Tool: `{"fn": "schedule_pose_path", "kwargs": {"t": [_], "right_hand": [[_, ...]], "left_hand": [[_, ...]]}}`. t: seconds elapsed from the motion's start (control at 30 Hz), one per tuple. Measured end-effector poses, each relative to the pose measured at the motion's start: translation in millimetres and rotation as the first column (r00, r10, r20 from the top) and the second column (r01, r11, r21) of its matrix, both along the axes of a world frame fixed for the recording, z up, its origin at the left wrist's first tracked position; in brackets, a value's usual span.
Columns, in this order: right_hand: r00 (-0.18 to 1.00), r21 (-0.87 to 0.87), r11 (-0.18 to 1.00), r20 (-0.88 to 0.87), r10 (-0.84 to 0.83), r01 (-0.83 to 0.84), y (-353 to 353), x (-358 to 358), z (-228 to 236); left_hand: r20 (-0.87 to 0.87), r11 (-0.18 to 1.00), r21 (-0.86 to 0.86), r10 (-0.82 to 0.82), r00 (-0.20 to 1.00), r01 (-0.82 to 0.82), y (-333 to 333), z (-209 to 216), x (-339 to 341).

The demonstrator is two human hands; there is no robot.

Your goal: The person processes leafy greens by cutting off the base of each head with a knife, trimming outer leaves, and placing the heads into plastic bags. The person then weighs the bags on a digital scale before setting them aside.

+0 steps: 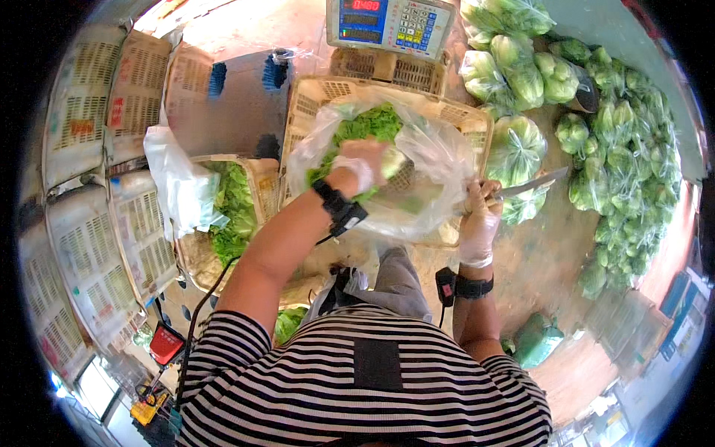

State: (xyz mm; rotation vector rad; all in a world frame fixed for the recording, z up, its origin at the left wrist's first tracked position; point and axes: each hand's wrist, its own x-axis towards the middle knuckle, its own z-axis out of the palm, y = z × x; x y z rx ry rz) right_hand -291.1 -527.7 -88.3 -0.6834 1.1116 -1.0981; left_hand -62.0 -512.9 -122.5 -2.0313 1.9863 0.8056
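Inside a clear plastic bag that lines a tan plastic crate, my left hand is closed on a head of lettuce. Its frilly green leaves spread beyond my fingers, and a pale stem end shows beside them; motion blurs the fingertips. At the bag's right rim, my right hand wears a thin translucent glove and is closed around a knife. The blade points out to the right, away from the bag. The bag's edge lies against this hand's fingers.
A digital scale stands beyond the crate. To the left, a second crate holds leafy lettuce and white plastic bags. Bagged green vegetables lie piled on the right. Stacked crates line the far left.
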Motion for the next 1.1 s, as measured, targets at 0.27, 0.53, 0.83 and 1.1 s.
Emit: {"fn": "schedule_pose_path", "kwargs": {"t": [0.27, 0.53, 0.83, 1.1], "right_hand": [[0.994, 0.010, 0.993, -0.005, -0.114, 0.114, 5, -7, -25], [0.969, -0.026, 0.969, -0.013, -0.247, 0.247, -17, -28, -6], [0.838, -0.336, 0.921, -0.545, -0.021, -0.196, 58, 48, 92], [-0.543, 0.364, -0.415, -0.401, 0.738, -0.834, 169, 187, 73]], "left_hand": [[-0.016, 0.976, -0.206, -0.079, 0.997, 0.074, -77, -111, -63], [0.100, 0.934, -0.284, 0.255, 0.962, -0.218, -13, -110, 17], [-0.848, 0.763, 0.529, 0.481, -0.222, -0.370, 148, 39, 62], [-0.349, 0.717, 0.596, -0.174, -0.921, -0.362, 338, 104, 65]]}}
